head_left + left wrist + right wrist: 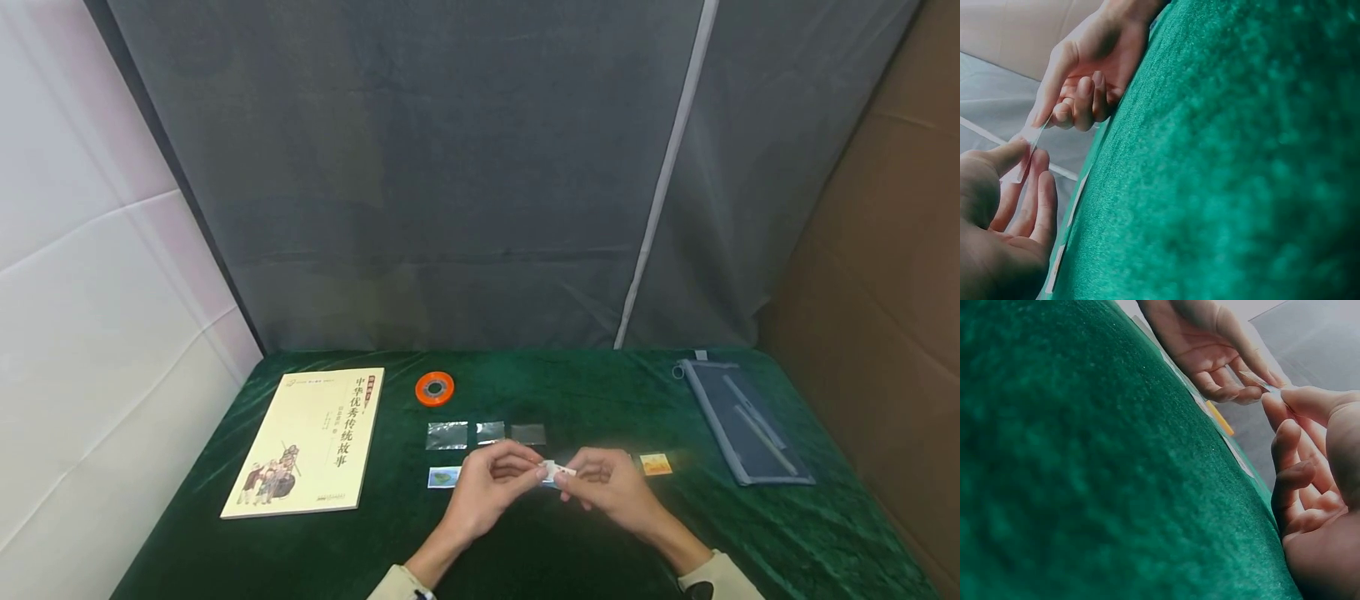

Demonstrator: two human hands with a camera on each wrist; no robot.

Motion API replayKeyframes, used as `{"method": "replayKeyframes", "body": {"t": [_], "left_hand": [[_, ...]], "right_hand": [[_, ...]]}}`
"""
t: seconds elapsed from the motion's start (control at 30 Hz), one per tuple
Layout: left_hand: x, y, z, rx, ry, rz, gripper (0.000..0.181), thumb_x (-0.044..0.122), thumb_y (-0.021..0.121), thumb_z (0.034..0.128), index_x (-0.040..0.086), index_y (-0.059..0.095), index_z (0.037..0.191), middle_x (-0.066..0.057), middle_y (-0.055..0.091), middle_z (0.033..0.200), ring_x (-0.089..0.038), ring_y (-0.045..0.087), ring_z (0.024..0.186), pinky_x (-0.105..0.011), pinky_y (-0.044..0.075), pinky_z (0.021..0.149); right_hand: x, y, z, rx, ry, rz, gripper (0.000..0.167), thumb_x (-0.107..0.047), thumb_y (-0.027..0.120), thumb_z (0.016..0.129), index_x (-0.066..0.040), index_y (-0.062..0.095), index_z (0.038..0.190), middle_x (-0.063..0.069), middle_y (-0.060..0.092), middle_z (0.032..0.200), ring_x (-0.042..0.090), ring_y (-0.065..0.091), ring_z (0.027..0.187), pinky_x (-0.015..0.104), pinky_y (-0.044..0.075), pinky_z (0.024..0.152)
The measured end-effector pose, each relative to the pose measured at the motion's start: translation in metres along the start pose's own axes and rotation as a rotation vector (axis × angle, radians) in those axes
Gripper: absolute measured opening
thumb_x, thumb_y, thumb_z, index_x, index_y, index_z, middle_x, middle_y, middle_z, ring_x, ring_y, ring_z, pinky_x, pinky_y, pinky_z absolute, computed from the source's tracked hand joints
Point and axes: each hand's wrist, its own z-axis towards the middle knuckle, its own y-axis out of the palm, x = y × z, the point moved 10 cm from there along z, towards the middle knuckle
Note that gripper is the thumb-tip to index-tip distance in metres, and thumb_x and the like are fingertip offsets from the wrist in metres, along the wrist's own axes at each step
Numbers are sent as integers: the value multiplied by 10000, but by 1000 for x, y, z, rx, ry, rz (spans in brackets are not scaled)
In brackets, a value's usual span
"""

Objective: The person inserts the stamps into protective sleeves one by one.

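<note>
Both hands meet over the near middle of the table around a small white stamp (558,472) that seems to have clear plastic about it. The left hand (491,483) pinches its left end between thumb and fingertips. At the other end, the right hand (611,489) pinches it likewise. In the left wrist view the thin, see-through edge of the stamp (1030,150) spans the two hands, held above the cloth. A blue-and-green stamp (442,477) lies beside the left hand, and a yellow-orange stamp (656,464) lies right of the right hand.
Beyond the hands, small clear plastic sleeves (447,435) lie in a row. An orange tape roll (434,388) lies behind them. A cream book (315,442) is on the left, a dark zip pouch (746,425) with slim tools on the right. Green cloth (585,392) covers the table.
</note>
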Motion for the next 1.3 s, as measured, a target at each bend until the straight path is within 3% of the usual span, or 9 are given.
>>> {"method": "replayKeyframes", "body": {"t": [0.3,0.47,0.77,1.07,1.3], "left_hand": [[-3,-2,0,22,-13,-23,169,262,866,949,192,788,1082,2,845,1023,-127,811,952,-242,645,880],[-3,-4,-1,36,-15,-37,177,250,865,949,175,783,1087,-12,845,1024,-133,811,951,-241,642,888],[-2,-2,-1,22,-7,-26,167,245,860,953,179,785,1086,-7,847,1022,-133,812,954,-241,641,886],[-3,-6,1,50,-5,-35,197,288,854,960,176,780,1104,5,843,1043,-146,813,969,-258,647,898],[-2,-4,0,39,-18,-53,185,268,863,951,170,783,1087,-16,845,1019,-140,811,947,-251,643,885]], "right_hand": [[7,-1,0,8,22,6,64,-97,682,1058,-56,726,1081,101,778,875,146,655,620,309,574,554],[7,-2,0,8,1,38,64,-80,651,1072,-51,707,1062,72,776,865,104,640,616,283,551,536],[3,0,0,-8,-15,32,67,-78,656,1067,-51,717,1062,103,771,868,193,651,621,305,578,567],[3,-3,0,26,-4,68,90,-76,619,1087,-17,670,1132,122,742,860,111,610,604,276,488,464],[3,-3,1,14,16,26,84,-100,636,1081,-35,690,1085,111,751,864,144,630,614,290,538,518]]}}
